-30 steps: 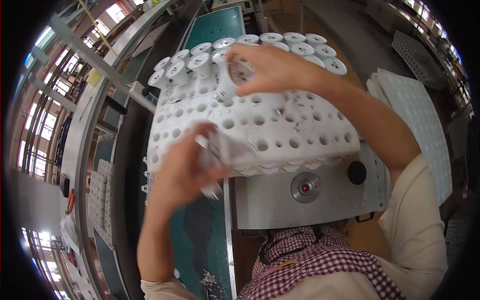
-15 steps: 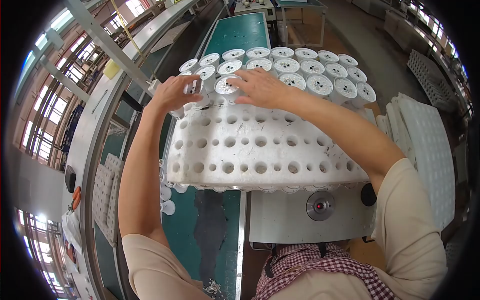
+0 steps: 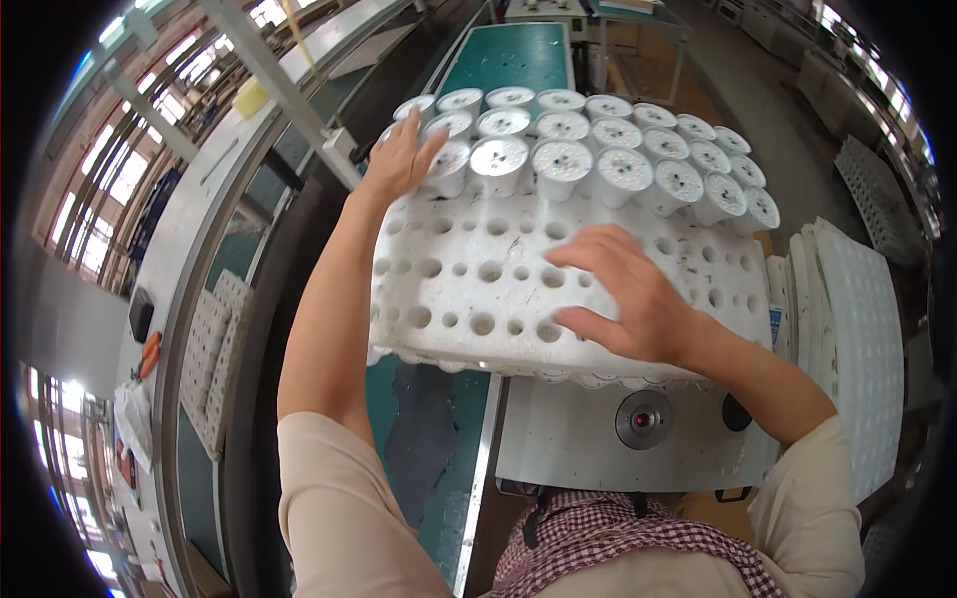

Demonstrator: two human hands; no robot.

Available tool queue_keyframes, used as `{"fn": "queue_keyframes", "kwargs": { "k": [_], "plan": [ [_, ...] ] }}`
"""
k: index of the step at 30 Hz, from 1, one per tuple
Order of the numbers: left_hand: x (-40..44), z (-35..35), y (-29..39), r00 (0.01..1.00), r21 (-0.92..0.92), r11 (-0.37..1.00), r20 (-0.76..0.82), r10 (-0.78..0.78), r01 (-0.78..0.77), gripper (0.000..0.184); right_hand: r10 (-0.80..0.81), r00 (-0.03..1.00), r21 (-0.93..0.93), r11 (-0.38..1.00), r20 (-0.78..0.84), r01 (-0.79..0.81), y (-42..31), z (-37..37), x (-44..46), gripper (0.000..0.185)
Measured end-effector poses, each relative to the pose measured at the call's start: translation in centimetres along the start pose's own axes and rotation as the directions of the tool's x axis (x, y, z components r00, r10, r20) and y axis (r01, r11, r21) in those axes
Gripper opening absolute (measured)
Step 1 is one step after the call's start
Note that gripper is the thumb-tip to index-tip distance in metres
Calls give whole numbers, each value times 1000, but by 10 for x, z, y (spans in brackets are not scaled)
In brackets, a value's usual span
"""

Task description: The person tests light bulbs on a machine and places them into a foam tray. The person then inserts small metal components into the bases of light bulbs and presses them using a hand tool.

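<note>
Several white cup-shaped lamp bodies with round LED boards (image 3: 561, 159) on top stand upright in rows at the far side of a white foam tray (image 3: 518, 344). My left hand (image 3: 397, 159) is at the left end of these rows, its fingers apart, beside the front-left lamp body (image 3: 449, 164). Whether it touches that lamp body I cannot tell. Over the bare holes in the tray's middle right hovers my right hand (image 3: 638, 299), thumb and fingers spread, with nothing in it.
Below the tray's front edge is a grey machine top with a round red-lit fitting (image 3: 644, 421). White foam trays (image 3: 862, 349) lean at the right. On the left bench are orange-handled pliers (image 3: 150, 354) and a black object (image 3: 142, 314). A green conveyor surface (image 3: 508, 60) runs beyond.
My right hand has left the front row of lamp bodies and come back toward me over the bare holes. My left hand has opened from around a lamp body. The view has shifted slightly.
</note>
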State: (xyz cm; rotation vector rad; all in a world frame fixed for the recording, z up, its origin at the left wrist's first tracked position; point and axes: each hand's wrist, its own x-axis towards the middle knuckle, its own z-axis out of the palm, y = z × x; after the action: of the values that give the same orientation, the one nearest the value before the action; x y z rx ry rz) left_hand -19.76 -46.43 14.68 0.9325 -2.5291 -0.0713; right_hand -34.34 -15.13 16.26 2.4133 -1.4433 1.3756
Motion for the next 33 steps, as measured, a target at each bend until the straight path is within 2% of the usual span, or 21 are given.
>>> {"fn": "queue_keyframes", "kwargs": {
  "k": [1,2,4,6,7,8,9,10,11,12,13,17,20,22,23,26,28,29,30,31,33],
  "plan": [
    [4,6,-10,987,-220,975,-158,-4,-31,69,53,998,49,997,36,-55,-7,-6,-7,39],
    [7,7,-28,941,-208,964,-326,91,-166,64,59,998,49,997,29,-60,-13,-11,-16,36],
    [-36,-41,-18,911,-547,836,-317,-264,52,54,128,990,80,988,55,-132,-21,-18,-48,31],
    [-98,-37,-62,846,-561,819,-376,-379,117,37,280,953,122,948,114,-293,-31,-20,-89,26],
    [-139,-35,-67,793,-455,845,-387,-471,281,22,370,918,140,911,142,-389,-36,-14,-110,23],
    [-182,-17,-84,793,-377,885,-433,-429,273,17,457,874,139,867,166,-479,-42,-8,-130,19],
    [-226,2,-99,831,-290,905,-379,-408,312,15,543,818,133,812,189,-569,-49,1,-146,15],
    [-262,16,-94,828,-194,882,-305,-471,430,15,540,819,136,812,197,-568,-58,10,-157,15],
    [-293,34,-88,790,-226,820,-227,-569,526,17,604,765,157,752,225,-640,-66,18,-167,13],
    [-315,51,-84,778,-104,788,-121,-616,607,21,663,705,172,686,253,-707,-71,24,-170,11],
    [-327,67,-82,748,23,747,-17,-664,664,25,664,701,163,686,260,-709,-75,28,-165,11],
    [-326,117,-89,752,189,731,-78,-655,656,32,617,709,139,713,341,-687,-83,43,-142,8],
    [-326,122,-94,745,12,747,-91,-661,665,38,586,698,135,718,411,-682,-84,61,-128,10],
    [-337,105,-87,736,-277,723,-73,-673,633,40,563,692,170,707,451,-686,-83,86,-119,10],
    [-350,97,-77,713,-401,673,-66,-698,621,41,523,711,231,704,470,-671,-79,105,-114,11],
    [-407,71,-38,584,-488,502,20,-812,715,41,417,732,362,670,538,-648,-68,173,-79,15],
    [-462,68,-19,518,-619,352,105,-849,702,31,290,773,360,757,564,-546,-67,228,-41,24],
    [-489,66,-7,491,-674,298,110,-864,676,25,144,822,349,855,550,-383,-60,266,-32,34],
    [-502,44,13,426,-712,153,222,-877,686,21,73,851,314,910,520,-270,-57,306,-25,38],
    [-513,29,32,331,-750,23,264,-906,661,21,43,839,244,948,543,-206,-55,345,-16,40],
    [-538,8,58,267,-800,-85,296,-917,593,22,15,813,97,991,582,-87,-58,409,1,41]
  ]
}}
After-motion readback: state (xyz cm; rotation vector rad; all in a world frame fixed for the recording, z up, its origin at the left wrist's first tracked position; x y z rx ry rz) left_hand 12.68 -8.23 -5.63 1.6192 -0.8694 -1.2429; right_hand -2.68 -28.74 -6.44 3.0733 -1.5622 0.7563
